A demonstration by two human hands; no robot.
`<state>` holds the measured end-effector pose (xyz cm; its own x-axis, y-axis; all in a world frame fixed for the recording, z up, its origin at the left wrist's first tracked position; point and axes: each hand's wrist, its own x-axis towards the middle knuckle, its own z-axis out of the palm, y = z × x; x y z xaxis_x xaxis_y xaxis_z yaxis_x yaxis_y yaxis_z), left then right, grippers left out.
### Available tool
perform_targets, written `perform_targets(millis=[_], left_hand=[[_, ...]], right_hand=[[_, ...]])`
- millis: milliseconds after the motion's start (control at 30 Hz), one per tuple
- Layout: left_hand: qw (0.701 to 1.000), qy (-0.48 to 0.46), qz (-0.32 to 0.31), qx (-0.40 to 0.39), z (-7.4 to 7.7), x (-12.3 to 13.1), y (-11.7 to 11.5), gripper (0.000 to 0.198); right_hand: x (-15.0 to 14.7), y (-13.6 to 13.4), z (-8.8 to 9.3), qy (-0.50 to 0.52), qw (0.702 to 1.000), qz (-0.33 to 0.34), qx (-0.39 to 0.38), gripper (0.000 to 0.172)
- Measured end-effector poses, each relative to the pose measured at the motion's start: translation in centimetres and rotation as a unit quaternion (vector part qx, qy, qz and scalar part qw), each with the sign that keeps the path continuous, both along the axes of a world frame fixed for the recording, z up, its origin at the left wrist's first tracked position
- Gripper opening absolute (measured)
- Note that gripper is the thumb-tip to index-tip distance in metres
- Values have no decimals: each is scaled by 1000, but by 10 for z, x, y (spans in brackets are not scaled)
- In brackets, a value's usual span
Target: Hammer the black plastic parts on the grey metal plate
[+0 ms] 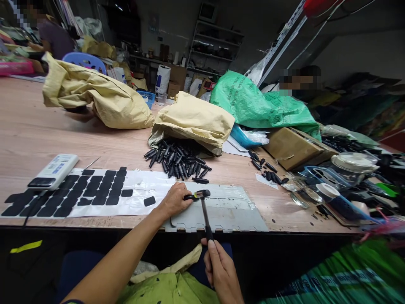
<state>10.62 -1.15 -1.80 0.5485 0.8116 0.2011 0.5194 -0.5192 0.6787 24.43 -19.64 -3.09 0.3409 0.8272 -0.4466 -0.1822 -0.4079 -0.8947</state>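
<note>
At the far left, beyond the table [25, 114], a person in a dark top [58, 40], with a blue chair [85, 61] just beside. Nearer, on the tabletop, a white device with a dark window [55, 169], resting partly over a white sheet [137, 183] laid with rows of black rounded patches [98, 185]. At the back edge of the sheet, a thin rod [91, 163]. Toward the middle, two crumpled beige bags [194, 118], side by side, with a heap of black pieces [177, 160] just in front of the right-hand one.

Grips a black piece [188, 197] in the left hand [174, 200], fingers clamped on it above a grey plate [228, 211] at the table's front edge. Clasps a hammer [206, 217] in the right hand [220, 264], fingers wrapped around the dark grip, head raised to the far end of the piece. Cannot tell whether head and piece touch.

Farther right, a green sack [253, 101], partly hiding a second person [302, 82], its edge over a cardboard box [291, 147]. In front, a few loose pieces [270, 175]; then lidded clear containers [354, 162] and a blue tray [354, 207].
</note>
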Motion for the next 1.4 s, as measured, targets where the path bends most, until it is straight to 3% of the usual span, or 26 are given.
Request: perform_targets(millis=[100, 300, 433, 500, 633, 700, 767, 867, 967, 1033, 1100, 1233, 1300, 1400], left_hand=[[1000, -3, 10, 4, -3, 0, -1, 11], [999, -9, -16, 45, -12, -1, 2, 12], [997, -30, -29, 64, -1, -3, -5, 11], [996, -44, -42, 62, 10, -7, -18, 10], [988, -35, -150, 22, 31, -25, -57, 10], [984, -7, -179, 9, 35, -39, -78, 10], [984, 32, -173, 1, 30, -52, -97, 9], [985, 112, -129, -28, 10, -71, -116, 8], [973, 209, -61, -80, -14, -84, -127, 9], [957, 260, -40, -125, -20, -89, -130, 13], [950, 257, -64, -167, -13, -92, -128, 17], [957, 89, -152, -231, 22, -87, -99, 24], [973, 27, -91, -210, 35, -82, -66, 28], [986, 9, 154, -63, 37, -76, -2, 26]], right_hand=[[5, 2, 3, 5, 1000, -24, -2, 59], [16, 11, 0, 205, 975, -80, -34, 54], [20, 11, -5, 224, 971, -78, -30, 54], [21, 11, -6, 226, 971, -70, -35, 55], [22, 11, -5, 219, 973, -70, -36, 54], [22, 11, -5, 219, 973, -70, -34, 52], [22, 11, -6, 218, 973, -68, -34, 51], [22, 11, -7, 213, 974, -64, -34, 50], [22, 11, -6, 208, 975, -62, -37, 51], [22, 11, -6, 208, 976, -60, -40, 53], [23, 11, -5, 209, 975, -56, -42, 53], [24, 12, -6, 212, 975, -48, -43, 52], [24, 12, -6, 211, 975, -47, -42, 53], [24, 12, -7, 207, 977, -44, -37, 54]])
